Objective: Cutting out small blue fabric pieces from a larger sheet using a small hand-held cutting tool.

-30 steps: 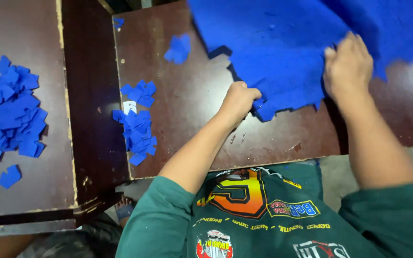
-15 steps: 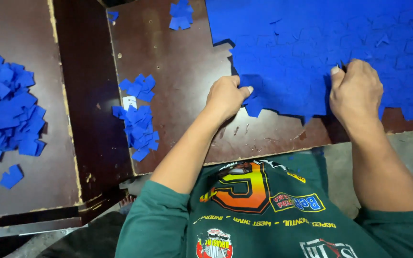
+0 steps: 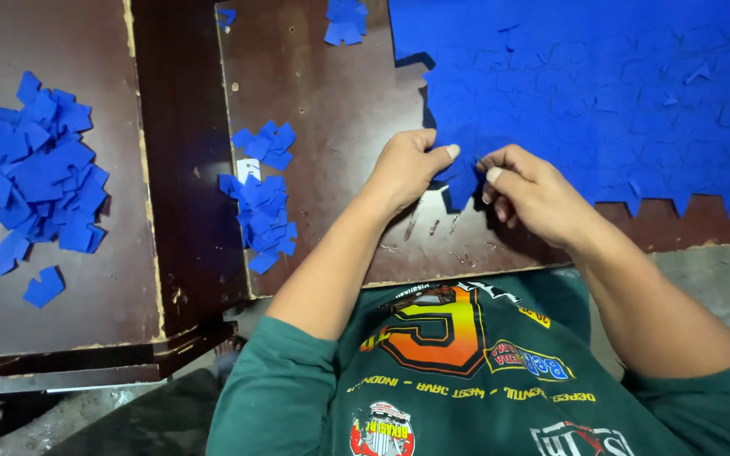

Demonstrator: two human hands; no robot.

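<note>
A person in a green printed shirt works at a dark brown wooden bench, where a large blue foam sheet scored into small shapes lies flat on the right. The left hand and right hand meet at the sheet's lower-left corner, the fingers of both pinching one small blue foam piece at its edge. Loose blue cut pieces lie piled to the left, with a bigger heap on a neighbouring board.

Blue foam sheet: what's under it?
The blue foam sheet lies on the dark brown table, bare along its front edge. Whatever else lies beneath is covered.
</note>
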